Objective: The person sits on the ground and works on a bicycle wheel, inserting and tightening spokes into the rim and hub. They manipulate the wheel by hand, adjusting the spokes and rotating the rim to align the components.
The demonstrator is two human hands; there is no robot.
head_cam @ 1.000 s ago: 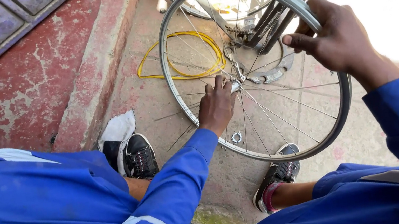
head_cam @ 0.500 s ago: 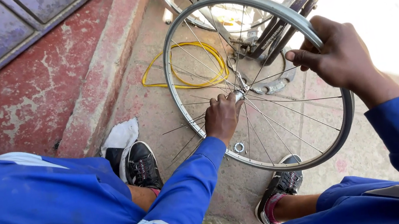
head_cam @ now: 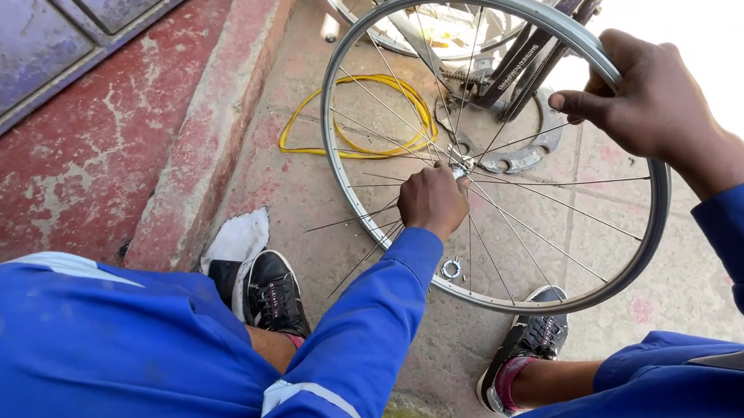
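- Gripping the rim of a silver bicycle wheel [head_cam: 470, 4] at its upper right, right hand [head_cam: 649, 96] has fingers curled over the rim's outer edge and thumb stretched along the inner side, pointing left.
- Left hand [head_cam: 431, 201] sits at the wheel centre, fingers bunched together and pinching at the hub [head_cam: 460, 169] where the spokes meet; whether it nips a spoke or the hub itself, cannot tell.
- Wheel stands tilted on the concrete ground [head_cam: 313, 198], held between the person's knees, lower rim close to the right shoe.
- Several loose spokes [head_cam: 345, 220] stick out leftward from the hub past the rim, not laced in.
- Small metal ring [head_cam: 450, 270] lies on the ground inside the wheel's circle, just below the left wrist.
- Yellow cable coil [head_cam: 360, 119] lies on the ground behind the wheel, seen partly through the spokes.
- Round metal disc part [head_cam: 518, 156] lies flat behind the hub, near the foot of a dark metal stand [head_cam: 549, 23].
- Second wheel rim [head_cam: 345, 2] leans at the top, behind the held one.
- Left shoe [head_cam: 272, 289] black, with a white rag [head_cam: 237, 241] just beside it; right shoe [head_cam: 528, 342] black with white sole.
- Both sleeves and trousers are blue workwear [head_cam: 77, 372].
- Red-painted step [head_cam: 97, 159] runs along the left, paint chipped.
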